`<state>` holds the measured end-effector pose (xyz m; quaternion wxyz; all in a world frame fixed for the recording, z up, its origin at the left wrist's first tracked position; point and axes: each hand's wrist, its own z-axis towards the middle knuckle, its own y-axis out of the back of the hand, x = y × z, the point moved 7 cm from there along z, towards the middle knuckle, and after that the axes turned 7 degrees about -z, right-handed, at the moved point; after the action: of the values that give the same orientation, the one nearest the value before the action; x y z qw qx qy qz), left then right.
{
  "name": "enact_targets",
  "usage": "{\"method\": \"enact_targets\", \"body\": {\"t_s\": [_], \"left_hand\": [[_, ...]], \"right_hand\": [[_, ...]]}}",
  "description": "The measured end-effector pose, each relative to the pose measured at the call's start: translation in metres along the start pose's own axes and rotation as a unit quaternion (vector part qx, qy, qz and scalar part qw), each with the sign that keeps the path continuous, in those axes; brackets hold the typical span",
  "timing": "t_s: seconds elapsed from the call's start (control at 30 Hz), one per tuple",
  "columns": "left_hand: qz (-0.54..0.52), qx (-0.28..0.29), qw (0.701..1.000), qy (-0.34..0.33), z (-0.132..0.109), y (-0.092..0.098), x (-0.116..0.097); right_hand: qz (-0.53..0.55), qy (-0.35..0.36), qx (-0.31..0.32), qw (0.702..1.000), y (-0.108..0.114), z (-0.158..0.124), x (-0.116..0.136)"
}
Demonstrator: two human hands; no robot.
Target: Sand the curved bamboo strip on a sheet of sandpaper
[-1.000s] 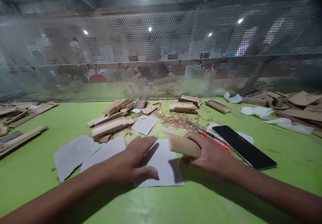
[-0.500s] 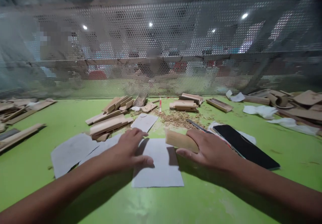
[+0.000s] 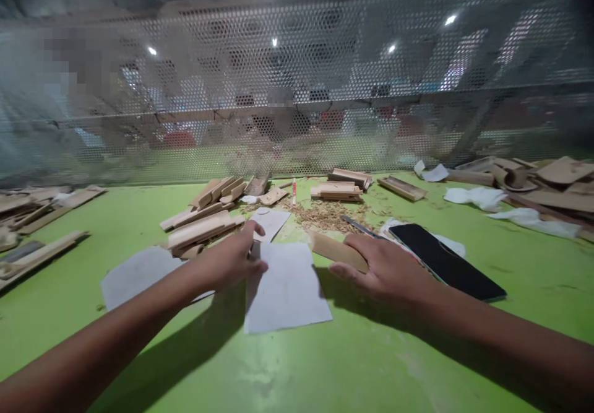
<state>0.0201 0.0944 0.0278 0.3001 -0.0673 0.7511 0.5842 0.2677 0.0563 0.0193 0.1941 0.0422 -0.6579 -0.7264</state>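
Note:
My right hand [image 3: 383, 267] is closed around a short, curved piece of bamboo [image 3: 336, 251], whose free end points left. Beneath and left of that piece lies a white sheet of paper [image 3: 290, 295] on the green table. My left hand [image 3: 232, 255] is at the sheet's upper left edge, its thumb over the paper and its forefinger reaching past the top corner. The other left fingers are hidden. Past my right hand is a knife [image 3: 359, 226], partly covered, and a black phone [image 3: 448, 261] rests beside my wrist.
Split bamboo pieces [image 3: 204, 230] are stacked behind my left hand, with more pieces [image 3: 336, 191] behind the shavings [image 3: 320, 216]. Torn paper [image 3: 139, 273] lies under my left forearm. Scrap heaps [image 3: 557, 181] flank both sides. A perforated screen [image 3: 288, 147] closes off the back.
My left hand has moved from over the paper to its upper left edge. The sheet has turned slightly and shifted away from me. My right hand still holds the bamboo piece.

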Motion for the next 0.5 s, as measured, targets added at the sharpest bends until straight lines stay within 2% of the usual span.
{"method": "enact_targets", "body": {"t_s": [0.1, 0.17, 0.27, 0.3, 0.33, 0.4, 0.43, 0.5], "left_hand": [[-0.032, -0.106, 0.993, -0.042, -0.006, 0.033, -0.022], [-0.046, -0.217, 0.966, -0.131, -0.016, 0.061, -0.048], [0.051, -0.293, 0.926, -0.232, -0.029, 0.076, -0.085], [0.091, -0.292, 0.919, -0.250, -0.030, 0.073, -0.093], [0.128, -0.265, 0.921, -0.256, -0.028, 0.065, -0.097], [0.181, -0.147, 0.941, -0.245, -0.017, 0.041, -0.096], [0.190, -0.114, 0.947, -0.234, -0.012, 0.034, -0.092], [0.186, -0.112, 0.951, -0.222, -0.008, 0.031, -0.085]], "right_hand": [[0.016, 0.008, -0.013, 1.000, 0.003, -0.002, -0.002], [0.022, 0.013, -0.019, 0.999, 0.004, -0.002, -0.003], [0.018, 0.016, -0.022, 0.999, 0.004, -0.002, -0.004], [0.016, 0.016, -0.020, 1.000, 0.004, -0.002, -0.004], [0.014, 0.015, -0.018, 1.000, 0.004, -0.002, -0.003], [0.009, 0.013, -0.014, 1.000, 0.004, -0.003, -0.003], [0.006, 0.011, -0.013, 1.000, 0.004, -0.003, -0.002], [0.003, 0.009, -0.015, 1.000, 0.004, -0.004, -0.001]]}}
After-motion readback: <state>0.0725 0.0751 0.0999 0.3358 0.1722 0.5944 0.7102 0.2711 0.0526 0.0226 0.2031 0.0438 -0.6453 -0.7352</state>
